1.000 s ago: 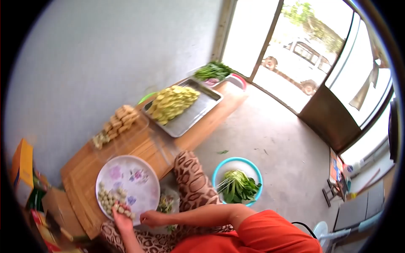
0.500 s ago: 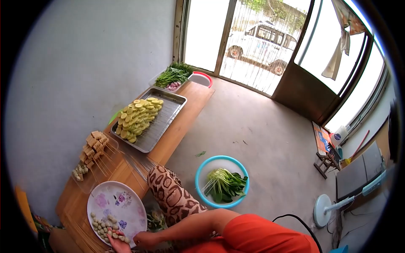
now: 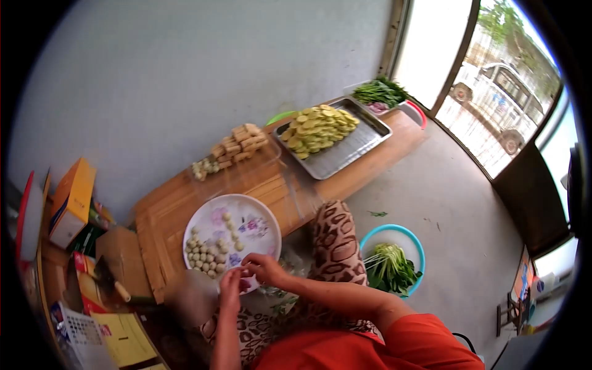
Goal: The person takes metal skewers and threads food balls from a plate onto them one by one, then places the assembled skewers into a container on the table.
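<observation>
A flowered plate [image 3: 266, 213] on the wooden table [image 3: 163, 213] holds many small, pale round balls [image 3: 206, 256], most bunched at its left side. A short line of balls [image 3: 231, 231] lies nearer its middle. At the plate's near rim, my left hand [image 3: 231, 288] has its fingers drawn together. Close beside it on the right, my right hand [image 3: 265, 270] is pinched, its fingertips nearly meeting the left ones. Whatever lies between the fingers is too small to make out.
Behind the plate sit skewered tan blocks [image 3: 240, 145]. A metal tray [image 3: 333, 161] carries skewered yellow-green slices [image 3: 317, 129], with greens [image 3: 379, 92] beyond. A blue-rimmed basin [image 3: 421, 256] of leafy vegetables [image 3: 391, 271] stands on the floor. Boxes [image 3: 74, 200] and a knife [image 3: 114, 283] are at left.
The view has swung left, bringing boxes into sight. My left hand has drawn back from the balls to the plate's near rim, and both hands have come together there.
</observation>
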Tool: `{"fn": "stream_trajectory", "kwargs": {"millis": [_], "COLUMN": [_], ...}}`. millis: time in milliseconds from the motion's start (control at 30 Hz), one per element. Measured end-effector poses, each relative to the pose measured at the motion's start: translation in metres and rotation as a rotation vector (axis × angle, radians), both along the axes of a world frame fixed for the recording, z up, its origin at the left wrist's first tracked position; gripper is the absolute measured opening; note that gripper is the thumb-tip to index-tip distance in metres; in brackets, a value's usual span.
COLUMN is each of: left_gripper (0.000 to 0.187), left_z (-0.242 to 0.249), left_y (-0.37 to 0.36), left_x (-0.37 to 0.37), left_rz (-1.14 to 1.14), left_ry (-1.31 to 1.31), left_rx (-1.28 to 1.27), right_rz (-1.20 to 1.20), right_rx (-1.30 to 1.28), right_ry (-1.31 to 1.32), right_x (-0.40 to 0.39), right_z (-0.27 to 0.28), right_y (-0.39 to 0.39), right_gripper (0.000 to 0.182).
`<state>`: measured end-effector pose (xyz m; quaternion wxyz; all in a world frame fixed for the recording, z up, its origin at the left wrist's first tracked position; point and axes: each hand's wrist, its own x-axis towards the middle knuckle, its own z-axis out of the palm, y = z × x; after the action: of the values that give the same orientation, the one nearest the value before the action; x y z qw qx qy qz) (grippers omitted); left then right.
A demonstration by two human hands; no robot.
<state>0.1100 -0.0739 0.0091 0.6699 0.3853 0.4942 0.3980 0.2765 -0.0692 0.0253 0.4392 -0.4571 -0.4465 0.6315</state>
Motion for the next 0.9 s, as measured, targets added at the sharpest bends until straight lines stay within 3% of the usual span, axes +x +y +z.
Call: {"fn": "stream_trajectory", "kwargs": {"millis": [200, 433, 800, 900], "left_gripper": [0.016, 0.015, 0.011, 0.010], "left_z": [0.012, 0.039, 0.055, 0.064], "left_y": [-0.033, -0.040, -0.010, 0.011], "left_x": [0.026, 0.031, 0.024, 0.012], "left_rz": [-0.133, -0.118, -0.058, -0.030], "left_ry": [0.097, 0.146, 0.079, 0.107], "left_rx": [0.006, 0.115, 0.140, 0.133], "right_rz": [-0.006, 0.018, 0.214, 0.230], "right_rx": [-0.077, -0.012, 0.138, 0.104], "right_ry": [0.092, 0.080, -0.070, -0.102], "right_x": [0.015, 0.020, 0.031, 0.044], "right_z": [0.017, 0.037, 0.076, 0.058], "right_y": [0.006, 0.015, 0.042, 0.048], "right_gripper": [0.016, 0.013, 0.024, 0.025]}}
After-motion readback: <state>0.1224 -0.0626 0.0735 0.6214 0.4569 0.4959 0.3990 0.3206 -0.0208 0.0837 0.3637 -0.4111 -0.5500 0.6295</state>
